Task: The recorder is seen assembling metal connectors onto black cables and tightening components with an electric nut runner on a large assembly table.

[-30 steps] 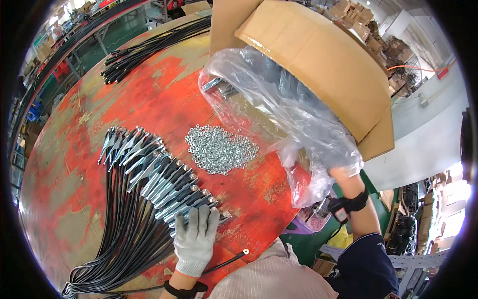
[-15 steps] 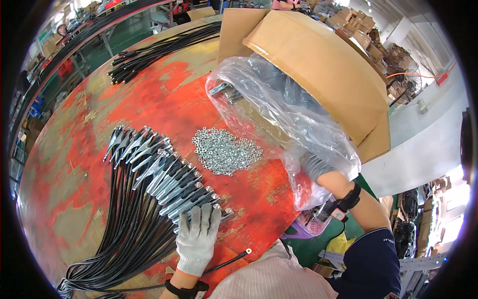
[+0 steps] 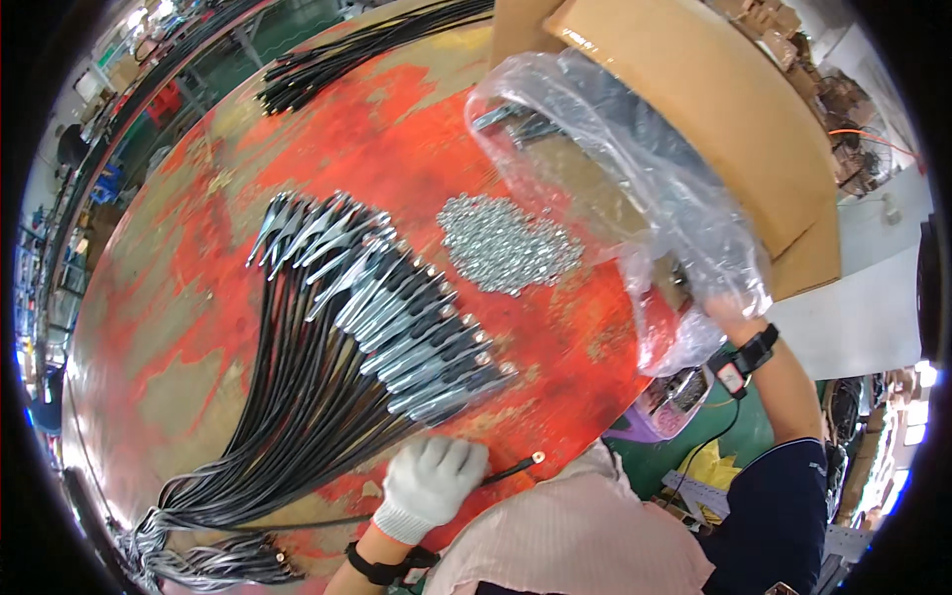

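My left hand (image 3: pixel 432 480), in a white knitted glove, is closed round a black cable (image 3: pixel 508 468) near its ring terminal (image 3: pixel 538 457). Just beyond it lies a fanned row of metal spring clamps (image 3: pixel 416 342), joined to a bundle of black cables (image 3: pixel 288 416). My right hand (image 3: pixel 736 309) reaches into the clear plastic bag (image 3: pixel 650 188) at the carton's opening; the bag hides its fingers. Several metal clamps (image 3: pixel 531 124) show through the bag's far end. Between the row and the bag, small metal nuts (image 3: pixel 506 243) lie in a loose pile.
The large cardboard carton (image 3: pixel 724 109) stands at the right of the red, worn table (image 3: pixel 159 297). More black cables (image 3: pixel 367 55) lie at the far edge. A purple basket (image 3: pixel 666 412) sits below the table's right edge. Coiled cable ends (image 3: pixel 218 563) lie at near left.
My left hand has left the near end of the clamp row and curled round the loose cable. My right hand has shifted within the bag. The whole view has moved.
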